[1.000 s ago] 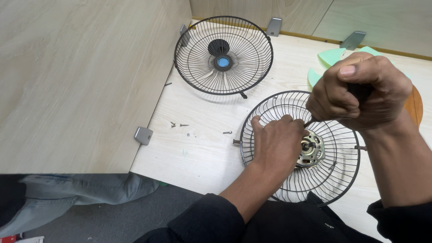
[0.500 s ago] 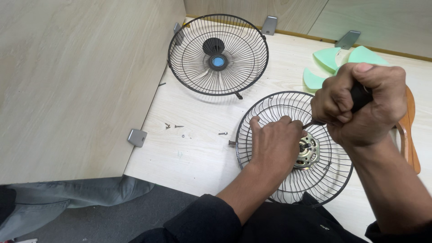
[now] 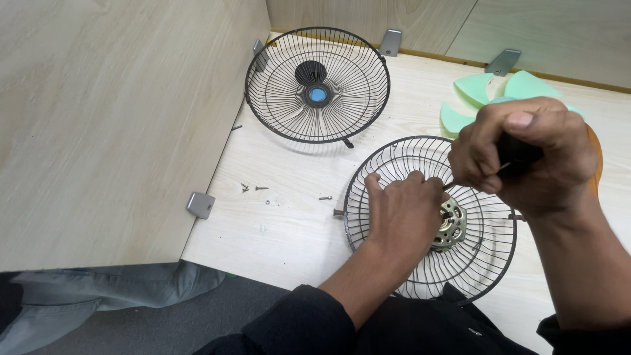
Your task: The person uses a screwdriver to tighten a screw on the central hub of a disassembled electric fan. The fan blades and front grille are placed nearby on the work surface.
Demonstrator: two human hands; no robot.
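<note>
A pale wooden tabletop [image 3: 289,223] fills most of the view. It sits in a corner. A tall wooden wall [image 3: 112,118] stands on the left side, and another wooden wall [image 3: 539,33] runs along the back. Small grey metal brackets [image 3: 200,204] join the walls to the tabletop.

Near the front edge lies a round black wire fan guard [image 3: 420,263]. A metal motor [image 3: 452,227] sits in its middle. The left hand [image 3: 404,213] lies flat on the wires, just left of the motor, pressing down. Its grip is not around anything; the fingers are spread on the guard.

The right hand [image 3: 519,154] is above the guard on the right. Its grip is closed tight around a dark screwdriver handle [image 3: 516,152]. The thin metal tip points down toward the motor, but the exact spot it touches is hidden by the left hand.

A second black wire guard [image 3: 276,105] with a blue middle lies farther back, apart from the first. A green fan blade [image 3: 486,92] lies at the back right, partly hidden by the right hand. A few tiny screws [image 3: 256,188] lie on the bare wood to the left of the near guard.

Below the tabletop edge there is a grey floor and some grey cloth [image 3: 118,292].
</note>
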